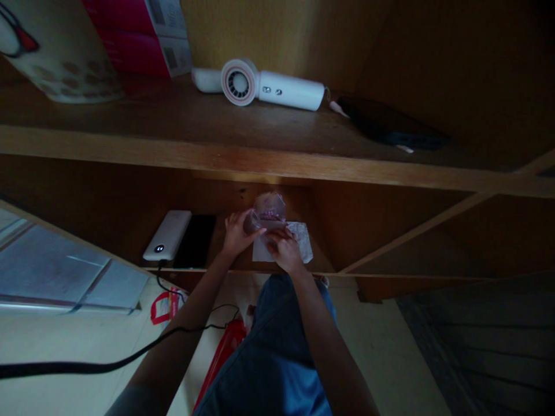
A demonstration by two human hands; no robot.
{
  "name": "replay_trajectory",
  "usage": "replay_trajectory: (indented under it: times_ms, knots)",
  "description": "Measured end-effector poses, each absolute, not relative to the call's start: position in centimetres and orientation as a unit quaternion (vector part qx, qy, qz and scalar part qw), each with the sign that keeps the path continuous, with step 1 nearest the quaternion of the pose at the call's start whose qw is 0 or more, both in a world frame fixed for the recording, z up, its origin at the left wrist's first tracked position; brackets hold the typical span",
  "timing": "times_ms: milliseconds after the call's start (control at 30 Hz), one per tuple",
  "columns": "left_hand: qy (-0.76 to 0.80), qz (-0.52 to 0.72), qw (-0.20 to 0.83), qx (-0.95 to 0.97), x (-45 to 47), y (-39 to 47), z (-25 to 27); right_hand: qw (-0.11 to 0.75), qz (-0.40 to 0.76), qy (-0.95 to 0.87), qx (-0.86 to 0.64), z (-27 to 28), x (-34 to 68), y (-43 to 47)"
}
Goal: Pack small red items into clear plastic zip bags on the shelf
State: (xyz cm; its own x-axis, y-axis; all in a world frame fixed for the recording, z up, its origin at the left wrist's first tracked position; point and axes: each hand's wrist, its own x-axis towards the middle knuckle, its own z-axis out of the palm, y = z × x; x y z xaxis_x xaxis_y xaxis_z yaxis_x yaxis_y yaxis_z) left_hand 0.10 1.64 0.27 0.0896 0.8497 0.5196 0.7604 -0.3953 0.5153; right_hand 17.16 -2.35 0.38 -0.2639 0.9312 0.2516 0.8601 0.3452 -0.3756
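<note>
On the lower shelf, my left hand (pixel 237 233) curls its fingers and thumb around a small clear round thing (pixel 252 221), possibly a roll or cup. Beside it is a clear plastic packet (pixel 269 203) with small pinkish-purple bits in it. My right hand (pixel 285 249) is closed, its fingertips bent down over a white sheet (pixel 261 252). What those fingers hold, if anything, is hidden. A pale patterned sheet or packet (pixel 302 238) lies just right of my right hand.
Left on this shelf lie a white power bank (pixel 168 234), with a black cable (pixel 108 367), and a dark flat slab (pixel 196 240). The upper shelf (pixel 173 124) overhangs my hands, bearing a white handheld fan (pixel 290 89), a dark phone-like object (pixel 385 121), pink boxes (pixel 130 40) and a large cup (pixel 73 58).
</note>
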Motion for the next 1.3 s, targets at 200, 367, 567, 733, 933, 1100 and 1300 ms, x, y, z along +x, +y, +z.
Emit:
replay_trajectory:
  times_ms: [200, 367, 567, 733, 933, 1100, 1300]
  knots:
    - [0.516, 0.364, 0.051, 0.773, 0.2, 1.6, 0.2, 0.206, 0.070, -0.798, -0.562, 0.4, 16.9, -2.3]
    - [0.510, 0.355, 0.053, 0.782, 0.3, 1.5, 0.3, 0.211, 0.074, -0.802, -0.554, 0.3, 16.9, -2.2]
    - [0.513, 0.338, 0.057, 0.787, 0.2, 1.4, 0.4, 0.277, 0.097, -0.787, -0.543, 0.4, 17.0, -2.0]
    - [0.505, 0.326, 0.073, 0.795, 0.1, 1.5, 0.4, 0.333, 0.072, -0.682, -0.647, 0.5, 19.4, -0.9]
    - [0.465, 0.288, 0.097, 0.831, 0.3, 1.5, 0.7, 0.251, 0.036, -0.635, -0.730, 0.1, 21.4, 0.4]
    - [0.461, 0.281, 0.112, 0.834, 0.3, 1.6, 0.7, 0.215, 0.028, -0.642, -0.735, 0.1, 20.7, 0.8]
    - [0.452, 0.277, 0.121, 0.839, 0.3, 1.8, 0.8, 0.237, 0.034, -0.646, -0.725, 0.2, 20.6, 1.0]
